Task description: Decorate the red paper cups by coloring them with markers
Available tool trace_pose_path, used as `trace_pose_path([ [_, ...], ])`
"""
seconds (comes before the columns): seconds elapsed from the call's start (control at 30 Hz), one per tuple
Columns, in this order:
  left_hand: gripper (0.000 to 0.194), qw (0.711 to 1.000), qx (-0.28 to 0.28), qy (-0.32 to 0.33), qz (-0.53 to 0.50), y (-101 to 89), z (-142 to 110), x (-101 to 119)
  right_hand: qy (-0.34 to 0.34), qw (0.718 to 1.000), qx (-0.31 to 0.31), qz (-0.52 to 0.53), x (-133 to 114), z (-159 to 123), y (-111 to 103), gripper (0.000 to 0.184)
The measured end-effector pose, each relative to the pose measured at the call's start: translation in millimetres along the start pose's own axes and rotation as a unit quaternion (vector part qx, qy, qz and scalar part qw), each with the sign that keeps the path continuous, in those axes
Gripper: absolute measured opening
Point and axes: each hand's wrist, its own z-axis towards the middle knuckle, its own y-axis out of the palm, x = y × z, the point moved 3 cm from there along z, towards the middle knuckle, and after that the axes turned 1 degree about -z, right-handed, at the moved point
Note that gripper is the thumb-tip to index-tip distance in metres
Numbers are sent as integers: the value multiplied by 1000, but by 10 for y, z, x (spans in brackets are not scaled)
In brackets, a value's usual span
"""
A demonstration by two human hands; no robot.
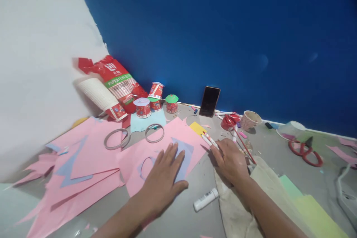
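Note:
My left hand (163,178) lies flat with fingers spread, pressed on a lilac paper sheet (186,156) that has a round hole cut in it. Beneath that is a larger pink sheet (173,135). My right hand (231,160) is closed with curled fingers around the near ends of two white markers (208,139), whose tips point away from me. Some of its fingers are hidden. Between my forearms a white glue stick (205,200) rests on the grey table. Two grey rings (154,134) lie on the pink paper beyond my left hand.
Small decorated paper cups (143,108), a red cup bag (122,85) and stacked cups (97,93) stand at back left. A phone (209,101) leans on the blue wall. Red-handled scissors (305,152) lie right. A beige cloth (270,182) lies under my right forearm.

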Motion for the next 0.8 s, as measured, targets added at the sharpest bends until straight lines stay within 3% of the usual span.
trace_pose_path([
  [0.03, 85, 1000, -29, -2, 5, 49, -1, 38, -14, 1000, 11, -10, -3, -21, 14, 45],
  [0.13, 85, 999, -44, 4, 5, 6, 63, 125, -40, 998, 8, -48, -4, -68, 65, 49],
  [0.27, 54, 1000, -27, 14, 9, -152, 272, 155, -68, 996, -1, -60, 20, -82, 107, 50],
  [0.4, 74, 999, -34, 9, 27, -39, 466, 130, -69, 994, 1, -79, 42, -70, 116, 53],
  [0.53, 76, 999, -26, 16, 40, -6, 502, 102, -41, 997, 8, -59, 28, -62, 99, 52],
  [0.63, 70, 998, 9, 6, 62, -274, 459, -21, -10, 999, 13, -37, 21, -55, 76, 53],
  [0.73, 43, 984, 108, -85, 116, -687, 399, -299, 8, 1000, 2, -20, 29, -37, 49, 51],
  [0.8, 33, 974, 125, -126, 143, -855, 382, -490, 8, 1000, -19, -13, 35, -18, 35, 48],
])
